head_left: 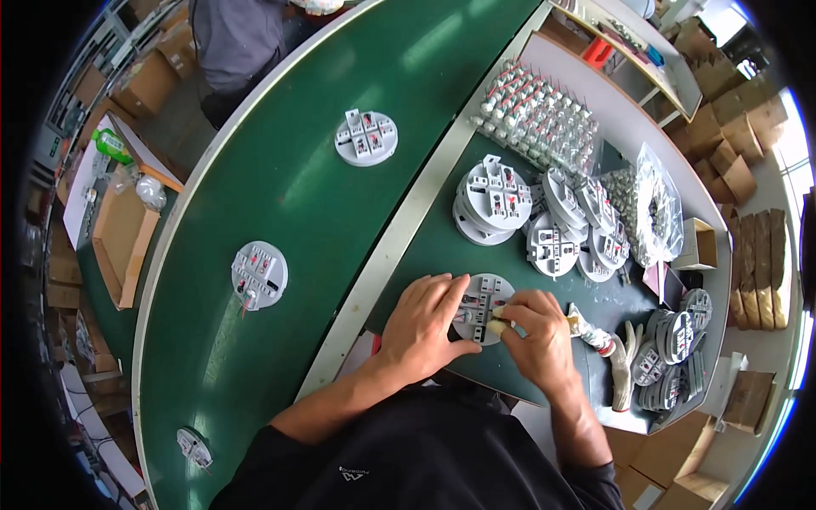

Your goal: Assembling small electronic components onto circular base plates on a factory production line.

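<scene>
In front of me a round grey plastic base (491, 287) with small dark and red parts lies on the green work surface. My left hand (420, 330) grips its left side, with the index finger at the upper edge and the thumb at the lower one. Over the base's right half, my right hand (537, 333) is closed in a pinch. Pale yellowish covers sit on its fingertips. Whatever those fingertips hold is hidden. A small white part with a red spot (466, 316) shows on the base beside my left fingers.
Stacked grey bases (493, 194) stand beyond my hands. Behind them are rows of white parts with red wires (535, 115) and a clear plastic bag (659, 204). At right lie a tube (590, 330), a glove (625, 370) and more bases (671, 340). A green conveyor (340, 221) carries several bases.
</scene>
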